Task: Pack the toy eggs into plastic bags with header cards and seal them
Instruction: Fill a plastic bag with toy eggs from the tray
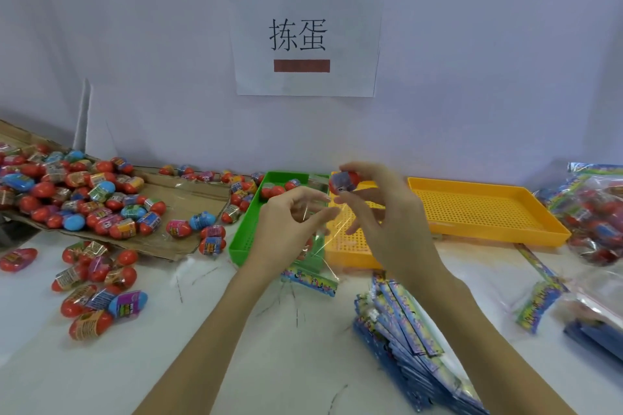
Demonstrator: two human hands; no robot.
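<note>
At the centre of the frame we see both hands raised above a white surface. Our right hand pinches a red toy egg between thumb and fingertips, just above the mouth of a clear plastic bag. Our left hand pinches the upper edge of that bag with curled fingers; the bag hangs down, its printed header card at the bottom, near the surface.

Behind the hands lie a green perforated tray holding a few eggs, and beside it, to the right, two yellow perforated trays. At left, a flattened sheet of cardboard carries a heap of loose eggs, mostly red with coloured labels; more are scattered on the surface below it. At lower right lies a stack of unfilled bags with blue header cards. Filled bags are piled at the right edge.

The back wall is pale; a white paper sign in the upper centre bears two printed characters.
</note>
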